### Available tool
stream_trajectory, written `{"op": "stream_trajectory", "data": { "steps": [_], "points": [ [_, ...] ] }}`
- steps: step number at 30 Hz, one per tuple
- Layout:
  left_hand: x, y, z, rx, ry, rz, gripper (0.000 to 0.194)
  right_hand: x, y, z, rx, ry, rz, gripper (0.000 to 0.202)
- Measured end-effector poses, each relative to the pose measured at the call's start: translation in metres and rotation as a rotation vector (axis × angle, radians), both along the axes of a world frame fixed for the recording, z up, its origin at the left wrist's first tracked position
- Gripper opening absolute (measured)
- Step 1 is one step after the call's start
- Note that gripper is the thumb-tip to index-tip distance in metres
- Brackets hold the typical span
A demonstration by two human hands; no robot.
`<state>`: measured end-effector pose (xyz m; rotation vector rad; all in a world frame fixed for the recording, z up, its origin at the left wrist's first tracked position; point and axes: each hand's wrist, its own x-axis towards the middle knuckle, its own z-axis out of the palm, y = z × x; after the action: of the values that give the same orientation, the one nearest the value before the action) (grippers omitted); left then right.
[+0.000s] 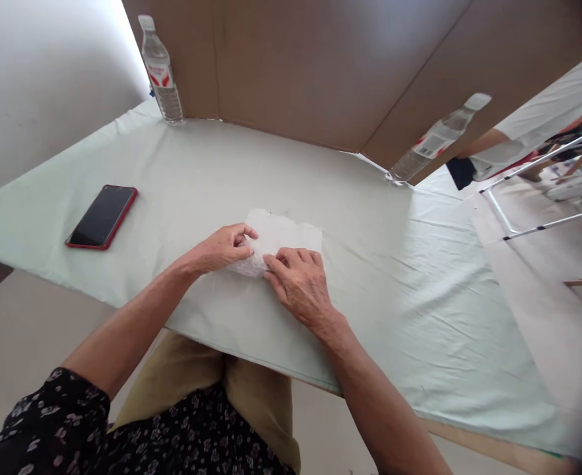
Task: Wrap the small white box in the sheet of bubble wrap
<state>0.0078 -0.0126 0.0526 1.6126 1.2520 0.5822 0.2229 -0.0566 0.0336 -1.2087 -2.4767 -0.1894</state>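
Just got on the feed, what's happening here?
A seated person has both hands on a thin whitish sheet lying on the cloth-covered table. The left hand pinches near its crumpled near edge, and the right hand presses on it beside that. A phone lies off to the left, and two bottles stand by the cardboard at the back. Someone else's arm shows at the far right.
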Motion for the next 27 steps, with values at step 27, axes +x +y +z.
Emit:
{"op": "stream_trajectory", "data": {
  "steps": [27],
  "points": [
    [0.020, 0.004, 0.001, -0.233, 0.034, 0.311, 0.028, -0.010, 0.007, -0.007, 0.115, -0.104, -0.009, 0.013]
  ]
}}
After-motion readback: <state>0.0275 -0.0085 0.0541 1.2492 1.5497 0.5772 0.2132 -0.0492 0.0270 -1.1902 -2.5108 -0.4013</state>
